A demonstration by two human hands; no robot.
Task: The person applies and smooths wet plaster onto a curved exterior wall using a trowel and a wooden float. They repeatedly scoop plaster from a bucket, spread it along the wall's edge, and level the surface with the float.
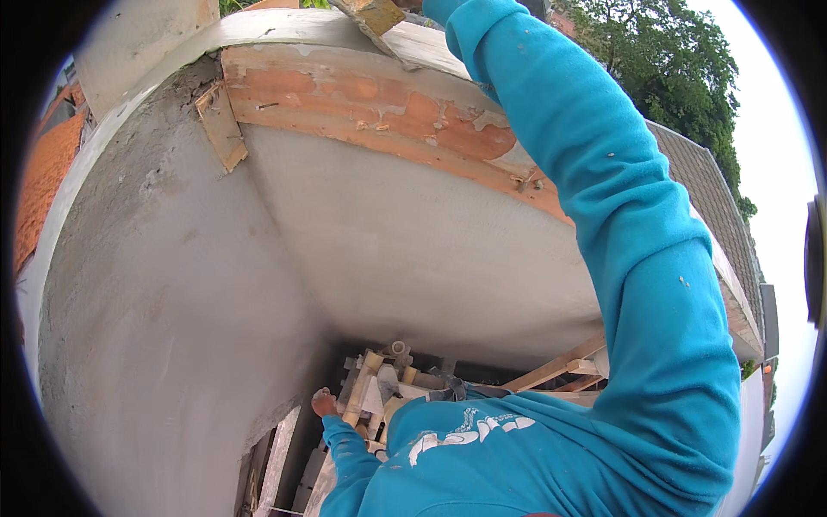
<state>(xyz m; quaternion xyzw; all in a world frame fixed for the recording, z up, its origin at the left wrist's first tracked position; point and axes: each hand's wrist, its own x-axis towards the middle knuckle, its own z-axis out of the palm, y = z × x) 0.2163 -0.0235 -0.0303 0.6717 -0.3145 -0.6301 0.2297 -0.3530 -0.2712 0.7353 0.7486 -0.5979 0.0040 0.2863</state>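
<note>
My right arm, in a blue sleeve, stretches up to the top of the wall. Only a sliver of my right hand (411,4) shows at the upper edge, beside a mortar-stained wooden piece (376,19) lying across the pale wall top (293,28). Its fingers are cut off from view, so its grip is hidden. Down low, my left hand (325,402) looks curled closed, between the grey plastered wall (172,293) and some timber and bamboo framing (366,379). Whatever it may hold is too small to make out.
An orange-stained board (362,99) runs along the top of the smooth far wall (431,233), with a short wood block (221,129) at its left end. Wooden beams (560,364) stand below right. Beyond are a tiled roof (702,172) and trees (663,60).
</note>
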